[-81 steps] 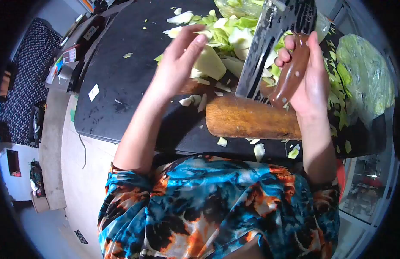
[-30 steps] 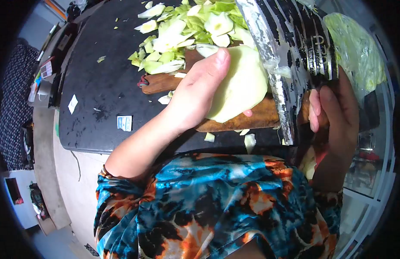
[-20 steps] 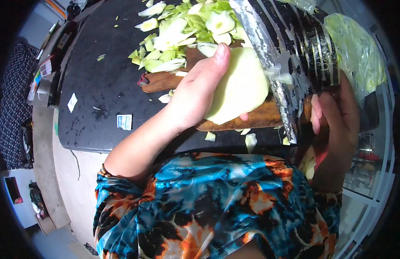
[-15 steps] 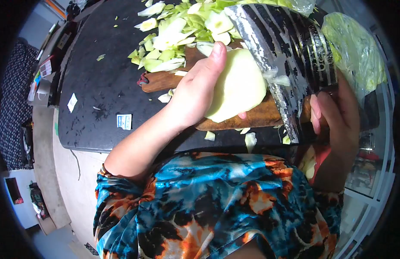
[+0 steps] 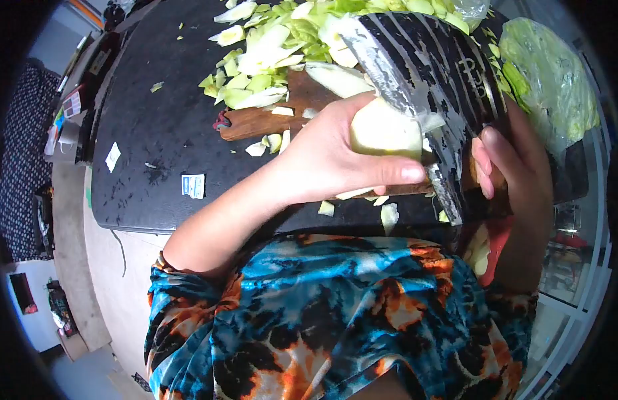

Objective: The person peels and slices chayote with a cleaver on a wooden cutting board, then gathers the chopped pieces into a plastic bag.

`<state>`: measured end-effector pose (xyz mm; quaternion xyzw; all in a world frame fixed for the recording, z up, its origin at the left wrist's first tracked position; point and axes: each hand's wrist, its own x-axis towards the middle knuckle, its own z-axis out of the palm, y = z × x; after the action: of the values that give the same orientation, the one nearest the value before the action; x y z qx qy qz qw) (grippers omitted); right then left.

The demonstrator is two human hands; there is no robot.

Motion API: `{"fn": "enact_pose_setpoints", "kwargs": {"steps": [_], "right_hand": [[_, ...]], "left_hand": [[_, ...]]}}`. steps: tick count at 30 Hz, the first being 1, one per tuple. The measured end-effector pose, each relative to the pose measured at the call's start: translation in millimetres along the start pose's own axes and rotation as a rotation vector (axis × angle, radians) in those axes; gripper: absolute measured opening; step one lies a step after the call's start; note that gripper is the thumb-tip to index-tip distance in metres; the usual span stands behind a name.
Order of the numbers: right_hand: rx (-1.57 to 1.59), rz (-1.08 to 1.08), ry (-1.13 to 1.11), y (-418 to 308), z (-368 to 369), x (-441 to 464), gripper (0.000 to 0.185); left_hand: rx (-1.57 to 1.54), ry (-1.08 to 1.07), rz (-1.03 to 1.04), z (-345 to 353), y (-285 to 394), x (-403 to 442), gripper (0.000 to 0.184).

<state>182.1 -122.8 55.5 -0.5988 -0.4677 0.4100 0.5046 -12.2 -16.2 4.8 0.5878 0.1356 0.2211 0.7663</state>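
Observation:
My left hand (image 5: 322, 157) is wrapped round a pale green, smooth, rounded vegetable (image 5: 387, 130), its thumb along the near side. The exact kind of vegetable I cannot make out. My right hand (image 5: 516, 157) grips a broad cleaver (image 5: 436, 73) with a black blade streaked with silver; its handle is mostly hidden by the fingers. The cleaver's bright edge meets the vegetable's right side, and a thin pale shaving (image 5: 432, 122) clings to the blade. Below lies a wooden cutting board (image 5: 256, 123), partly covered by pale slices.
A heap of pale green slices (image 5: 269, 50) spreads behind the board on the black table (image 5: 142, 133). A clear plastic bag with green leaves (image 5: 552, 87) lies at right. A small blue and white packet (image 5: 193, 186) and paper scrap (image 5: 113, 157) lie at left.
My left hand has turned the vegetable, so its broad flat face no longer faces me and the thumb now points right. The cleaver has shifted slightly left.

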Motion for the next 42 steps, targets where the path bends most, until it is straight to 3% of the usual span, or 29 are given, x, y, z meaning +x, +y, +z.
{"fn": "enact_pose_setpoints", "kwargs": {"steps": [4, 8, 9, 16, 19, 22, 24, 26, 28, 31, 34, 38, 41, 42], "right_hand": [[-0.177, -0.162, -0.039, 1.7, -5.7, 7.8, 0.046], [-0.572, -0.482, -0.153, -11.0, -11.9, 17.4, 0.049], [-0.652, -0.542, -0.191, -15.2, -12.9, 19.6, 0.048], [-0.713, -0.505, -0.268, -6.7, -14.6, 29.4, 0.035], [-0.798, -0.465, -0.302, -16.1, -10.4, 31.0, 0.033], [-0.832, -0.479, -0.318, -21.8, -8.1, 29.8, 0.034], [-0.851, -0.486, -0.306, -22.9, -10.8, 29.4, 0.034], [-0.899, -0.446, -0.290, -22.9, -12.6, 27.9, 0.034], [-0.820, -0.481, -0.261, -18.3, -8.5, 29.1, 0.033], [-0.824, -0.485, -0.254, -23.3, 0.4, 28.2, 0.033], [-0.833, -0.407, -0.258, -25.4, 5.3, 27.5, 0.031], [-0.859, -0.444, -0.292, -27.0, 5.7, 27.3, 0.027], [-0.869, -0.334, -0.297, -34.3, 9.1, 25.2, 0.026], [-0.919, -0.430, -0.300, -30.3, 7.6, 26.5, 0.025]], "left_hand": [[0.443, 0.122, 0.355, -11.2, -16.0, 10.4, 0.052], [0.402, 0.077, 0.294, -21.4, -24.5, 21.0, 0.044], [0.353, 0.061, 0.284, -21.0, -23.5, 22.7, 0.032], [0.314, 0.039, 0.298, -26.4, -35.1, 29.6, 0.029], [0.283, -0.009, 0.169, -29.1, -30.6, 27.2, 0.038], [0.567, -0.059, 0.298, -47.2, -18.7, 20.9, 0.053], [0.305, 0.066, 0.516, -50.2, 7.4, 7.5, 0.064], [0.259, 0.079, 0.815, -53.7, 40.6, 7.4, 0.076], [0.654, 0.048, 0.987, -39.4, 60.0, 8.8, 0.077], [1.064, -0.112, 0.882, -20.8, 71.9, 12.4, 0.073], [1.214, -0.139, 0.505, -11.4, 79.0, 7.3, 0.065], [1.190, -0.096, 0.473, -17.6, 68.5, 8.6, 0.064], [1.140, -0.069, 0.457, -16.3, 66.0, 8.3, 0.070], [1.110, -0.052, 0.417, -13.1, 62.2, 6.2, 0.075]]}}
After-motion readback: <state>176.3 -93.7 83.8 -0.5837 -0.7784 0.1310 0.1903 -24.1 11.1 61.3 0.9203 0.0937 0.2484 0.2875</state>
